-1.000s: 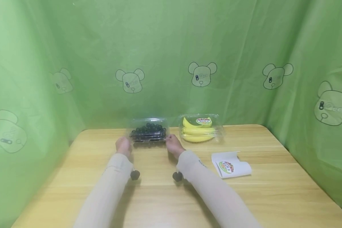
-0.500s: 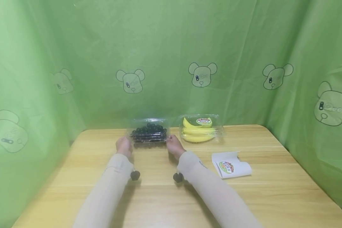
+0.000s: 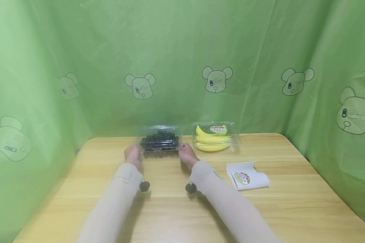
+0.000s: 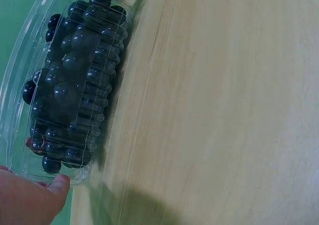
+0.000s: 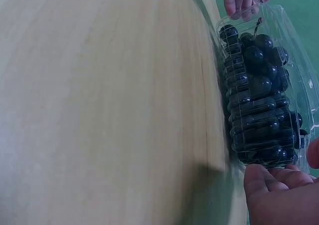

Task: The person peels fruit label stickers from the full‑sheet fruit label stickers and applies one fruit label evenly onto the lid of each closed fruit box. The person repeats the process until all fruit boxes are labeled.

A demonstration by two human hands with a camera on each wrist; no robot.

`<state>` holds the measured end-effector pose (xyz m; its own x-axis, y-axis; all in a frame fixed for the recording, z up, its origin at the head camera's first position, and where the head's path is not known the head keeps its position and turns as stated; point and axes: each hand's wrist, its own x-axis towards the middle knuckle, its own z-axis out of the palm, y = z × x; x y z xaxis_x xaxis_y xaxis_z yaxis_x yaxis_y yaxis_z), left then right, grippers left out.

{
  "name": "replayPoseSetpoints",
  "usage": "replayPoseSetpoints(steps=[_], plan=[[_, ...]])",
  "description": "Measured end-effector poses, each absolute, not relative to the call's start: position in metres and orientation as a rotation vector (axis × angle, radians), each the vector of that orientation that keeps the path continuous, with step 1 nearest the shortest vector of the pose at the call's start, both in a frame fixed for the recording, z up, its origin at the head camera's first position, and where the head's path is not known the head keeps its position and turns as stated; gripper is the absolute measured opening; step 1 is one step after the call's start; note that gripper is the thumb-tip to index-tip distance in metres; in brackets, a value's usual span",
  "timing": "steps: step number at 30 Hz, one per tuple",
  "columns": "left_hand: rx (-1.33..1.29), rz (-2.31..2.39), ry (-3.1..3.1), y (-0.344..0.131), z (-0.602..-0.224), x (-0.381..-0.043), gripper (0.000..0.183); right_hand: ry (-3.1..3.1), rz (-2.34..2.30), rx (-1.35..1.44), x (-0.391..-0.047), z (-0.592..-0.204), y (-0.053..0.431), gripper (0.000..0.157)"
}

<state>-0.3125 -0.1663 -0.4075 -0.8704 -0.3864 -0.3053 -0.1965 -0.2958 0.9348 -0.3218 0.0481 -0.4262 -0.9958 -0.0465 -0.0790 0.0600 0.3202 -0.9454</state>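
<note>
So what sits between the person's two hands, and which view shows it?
A clear plastic container of dark grapes, flanked by the left hand and right hand. The head view shows it; both wrist views agree.

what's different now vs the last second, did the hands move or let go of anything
No visible move or release; the whole head view only shifts very slightly. The left hand and right hand still hold the ends of the clear box of dark round fruit. The banana box and white sheet stayed put.

Grapes (image 3: 159,138) in box (image 3: 162,149), left of bananas (image 3: 212,139).
</note>
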Motion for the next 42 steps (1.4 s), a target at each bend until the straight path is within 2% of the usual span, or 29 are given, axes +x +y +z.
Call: replayPoseSetpoints(steps=[7, 12, 14, 26, 32, 35, 42], plan=[[0.74, -2.317, -1.773, -0.165, -0.406, -0.312, 0.009, 2.487, -1.78, 0.002, -0.322, -0.424, 0.049, 0.037], [0.744, -2.324, -1.783, -0.166, -0.405, -0.31, 0.039, 2.485, -1.785, -0.007, -0.322, -0.423, 0.049, 0.038], [0.742, -2.333, -1.778, -0.165, -0.404, -0.309, 0.044, 2.49, -1.79, -0.007, -0.321, -0.422, 0.049, 0.038], [0.747, -2.312, -1.812, -0.162, -0.399, -0.305, 0.033, 2.496, -1.781, 0.005, -0.316, -0.418, 0.054, 0.039], [0.715, -2.279, -1.839, -0.159, -0.399, -0.306, 0.018, 2.516, -1.767, 0.013, -0.314, -0.415, 0.058, 0.041], [0.706, -2.272, -1.849, -0.158, -0.398, -0.304, 0.021, 2.511, -1.765, 0.017, -0.312, -0.415, 0.058, 0.041], [0.685, -2.272, -1.92, -0.157, -0.393, -0.294, 0.048, 2.511, -1.775, -0.002, -0.309, -0.416, 0.062, 0.036]])
